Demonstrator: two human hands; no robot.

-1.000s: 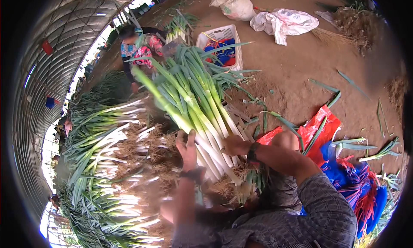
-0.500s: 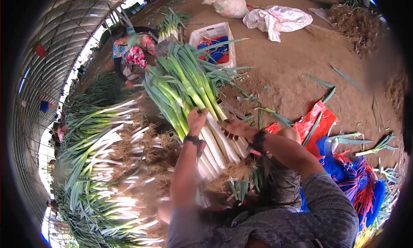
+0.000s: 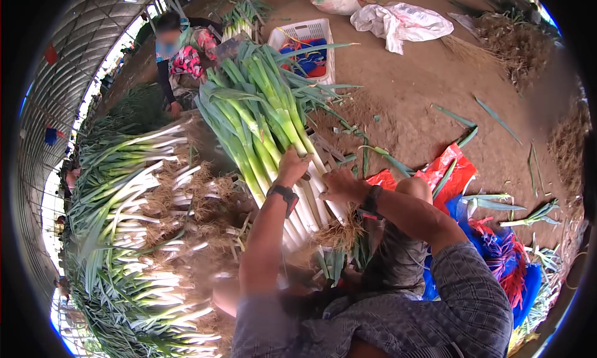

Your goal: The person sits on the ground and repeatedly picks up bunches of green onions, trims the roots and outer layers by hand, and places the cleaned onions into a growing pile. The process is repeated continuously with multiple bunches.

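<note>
In front of me lies a bundle of thick leeks (image 3: 267, 119), green leaves pointing away and white stems toward me, with brown roots (image 3: 342, 234) at the near end. My left hand (image 3: 292, 166) is closed on stems in the middle of the bundle, where green turns to white. To its right, my right hand (image 3: 343, 187) has its fingers curled over the white part of the rightmost leek. The undersides of the fingers are hidden. Each wrist carries a dark band.
A long pile of leeks (image 3: 143, 234) lies at my left. Beyond the bundle stands a white crate (image 3: 331, 53) holding blue and red items. White sacks (image 3: 401, 25) rest farther off. Red plastic (image 3: 460, 171) and blue-red ties (image 3: 497, 252) lie at right. A co-worker (image 3: 180, 56) crouches far left.
My right hand has shifted slightly down the stems and curled over the rightmost leek. My left hand stays at the bundle's middle. The whole view has shifted a little.
</note>
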